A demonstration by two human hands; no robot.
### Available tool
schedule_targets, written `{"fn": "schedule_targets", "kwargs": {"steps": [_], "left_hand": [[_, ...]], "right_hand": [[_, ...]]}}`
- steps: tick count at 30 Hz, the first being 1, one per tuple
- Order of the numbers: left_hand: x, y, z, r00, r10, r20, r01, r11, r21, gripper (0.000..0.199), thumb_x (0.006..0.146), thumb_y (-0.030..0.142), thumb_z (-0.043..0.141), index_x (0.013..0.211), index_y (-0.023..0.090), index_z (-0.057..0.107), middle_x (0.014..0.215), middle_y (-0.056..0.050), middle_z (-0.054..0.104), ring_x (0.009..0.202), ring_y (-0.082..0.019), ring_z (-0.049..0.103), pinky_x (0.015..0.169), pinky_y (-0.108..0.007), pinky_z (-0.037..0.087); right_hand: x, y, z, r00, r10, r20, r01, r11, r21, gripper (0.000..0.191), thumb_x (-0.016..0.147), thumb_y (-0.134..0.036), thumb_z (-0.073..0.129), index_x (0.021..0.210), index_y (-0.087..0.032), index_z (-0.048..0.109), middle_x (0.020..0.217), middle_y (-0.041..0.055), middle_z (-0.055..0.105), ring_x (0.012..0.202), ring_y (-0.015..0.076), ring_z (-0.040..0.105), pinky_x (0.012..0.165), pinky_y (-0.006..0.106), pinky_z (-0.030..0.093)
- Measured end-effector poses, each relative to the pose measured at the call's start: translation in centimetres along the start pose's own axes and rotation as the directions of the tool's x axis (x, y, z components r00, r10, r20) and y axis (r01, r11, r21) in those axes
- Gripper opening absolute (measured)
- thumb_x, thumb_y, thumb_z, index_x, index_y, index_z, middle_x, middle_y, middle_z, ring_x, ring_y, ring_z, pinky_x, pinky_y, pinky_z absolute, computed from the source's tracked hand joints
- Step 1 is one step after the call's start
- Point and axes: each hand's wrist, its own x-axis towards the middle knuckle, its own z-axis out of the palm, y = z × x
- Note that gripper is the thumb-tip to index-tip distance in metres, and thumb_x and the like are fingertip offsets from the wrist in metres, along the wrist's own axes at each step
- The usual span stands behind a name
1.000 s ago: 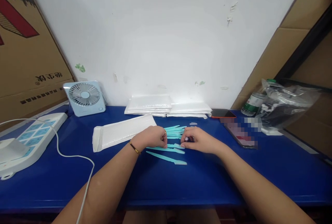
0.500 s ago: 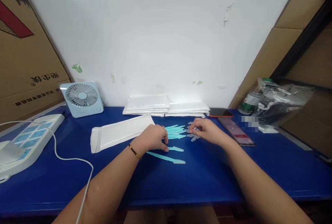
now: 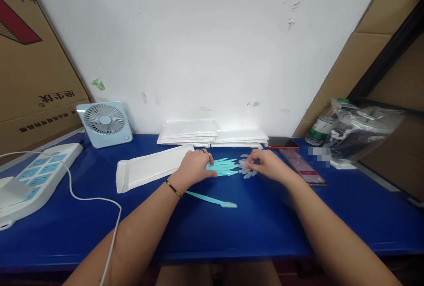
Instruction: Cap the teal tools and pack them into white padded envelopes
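Several turquoise eyebrow razors (image 3: 223,167) lie in a fanned bundle on the blue table. My left hand (image 3: 196,165) curls round their left ends, its thumb on the near side and its fingers on the far side. One more eyebrow razor (image 3: 212,199) rests apart, closer to me, partly behind my left wrist. Right of the bundle is a small heap of clear, flat pieces (image 3: 247,173), too small to name surely. My right hand (image 3: 265,164) pinches at this heap with its fingertips together; what is between them is not clear.
A white padded mailer (image 3: 149,169) lies left of my left hand, with stacked white mailers (image 3: 187,131) along the wall. Two phones (image 3: 303,166) lie to the right, near a bottle (image 3: 319,130) and a plastic bag. A fan (image 3: 105,122), power strip (image 3: 43,180) and white cable stand left.
The razor that lay just below the bundle by my left thumb now lies in with the others. My left hand has moved slightly up and left, my right hand slightly right.
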Motion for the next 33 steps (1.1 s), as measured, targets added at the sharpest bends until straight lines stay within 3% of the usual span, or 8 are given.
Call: {"fn": "schedule_targets", "kwargs": {"steps": [3, 6, 8, 14, 19, 23, 29, 33], "left_hand": [[-0.9, 0.4, -0.9, 0.981, 0.108, 0.162, -0.094, 0.991, -0.093, 0.051, 0.053, 0.056, 0.073, 0.093, 0.024, 0.066, 0.092, -0.002, 0.063, 0.078, -0.019, 0.058, 0.059, -0.025, 0.037], [-1.8, 1.2, -1.3, 0.909, 0.192, 0.369, -0.149, 0.978, -0.143, 0.028, 0.054, 0.040, 0.076, 0.076, 0.025, 0.069, 0.079, 0.001, 0.065, 0.070, -0.016, 0.057, 0.052, -0.023, 0.034], [-2.0, 1.6, -1.1, 0.899, 0.190, 0.395, -0.145, 0.979, -0.141, 0.013, 0.059, 0.031, 0.074, 0.068, 0.024, 0.069, 0.071, 0.002, 0.064, 0.065, -0.015, 0.057, 0.051, -0.023, 0.033], [-1.4, 1.2, -0.7, 0.966, 0.112, 0.235, -0.058, 0.972, -0.228, 0.011, 0.074, 0.031, 0.060, 0.075, 0.021, 0.063, 0.071, 0.001, 0.066, 0.065, -0.014, 0.058, 0.051, -0.022, 0.034], [-1.0, 0.3, -0.3, 0.944, 0.158, 0.290, 0.000, 0.879, -0.477, 0.014, 0.079, 0.031, 0.052, 0.084, 0.018, 0.055, 0.075, -0.001, 0.068, 0.066, -0.013, 0.062, 0.057, -0.022, 0.042], [-0.7, -0.6, -0.4, 0.939, 0.151, 0.310, 0.051, 0.827, -0.560, 0.019, 0.082, 0.035, 0.048, 0.089, 0.018, 0.051, 0.075, -0.001, 0.066, 0.067, -0.014, 0.061, 0.058, -0.023, 0.044], [-0.3, -0.7, -0.7, 0.996, 0.088, 0.000, -0.077, 0.874, -0.480, 0.044, 0.093, 0.042, 0.021, 0.088, 0.020, 0.058, 0.092, -0.001, 0.061, 0.081, -0.014, 0.055, 0.071, -0.025, 0.042], [-0.1, -0.2, -0.3, 0.991, 0.081, -0.104, -0.111, 0.938, -0.329, 0.039, 0.092, 0.042, 0.028, 0.079, 0.020, 0.056, 0.084, -0.001, 0.059, 0.077, -0.015, 0.053, 0.067, -0.025, 0.039]], "right_hand": [[0.0, 0.3, -0.2, 0.999, 0.021, -0.048, -0.020, 1.000, 0.022, 0.026, 0.075, -0.044, 0.063, 0.076, -0.019, 0.071, 0.080, 0.0046, 0.064, 0.067, 0.0155, 0.056, 0.060, 0.026, 0.039], [-0.2, -0.8, -0.3, 0.999, -0.034, 0.007, 0.033, 0.993, 0.114, 0.028, 0.079, -0.043, 0.058, 0.074, -0.019, 0.071, 0.077, 0.0047, 0.064, 0.064, 0.0142, 0.055, 0.059, 0.025, 0.039], [-0.5, -1.7, -0.4, 0.994, -0.076, 0.078, 0.060, 0.981, 0.186, 0.028, 0.078, -0.044, 0.059, 0.077, -0.019, 0.072, 0.076, 0.0045, 0.064, 0.062, 0.0137, 0.055, 0.057, 0.025, 0.039], [-0.8, -3.7, 0.3, 0.972, -0.117, 0.203, 0.022, 0.908, 0.418, 0.033, 0.071, -0.043, 0.068, 0.092, -0.018, 0.070, 0.069, 0.0025, 0.065, 0.060, 0.0135, 0.056, 0.052, 0.023, 0.041], [-0.7, -3.4, 0.9, 0.995, -0.059, 0.079, 0.003, 0.822, 0.570, 0.033, 0.073, -0.042, 0.066, 0.091, -0.015, 0.070, 0.069, 0.0049, 0.067, 0.059, 0.0145, 0.061, 0.053, 0.025, 0.047], [-0.8, -1.9, -0.4, 0.997, 0.042, -0.065, 0.003, 0.821, 0.572, 0.035, 0.072, -0.045, 0.067, 0.090, -0.016, 0.070, 0.068, 0.0055, 0.069, 0.061, 0.0170, 0.063, 0.056, 0.028, 0.050], [-0.4, -1.3, -0.9, 0.954, 0.192, -0.230, -0.018, 0.804, 0.594, 0.033, 0.075, -0.049, 0.063, 0.075, -0.016, 0.063, 0.059, 0.0011, 0.061, 0.050, 0.0133, 0.056, 0.053, 0.027, 0.045], [0.0, -1.9, 0.3, 0.947, 0.231, -0.225, -0.021, 0.739, 0.673, 0.034, 0.077, -0.051, 0.059, 0.070, -0.018, 0.055, 0.055, -0.0027, 0.051, 0.044, 0.0091, 0.045, 0.045, 0.023, 0.036]]}}
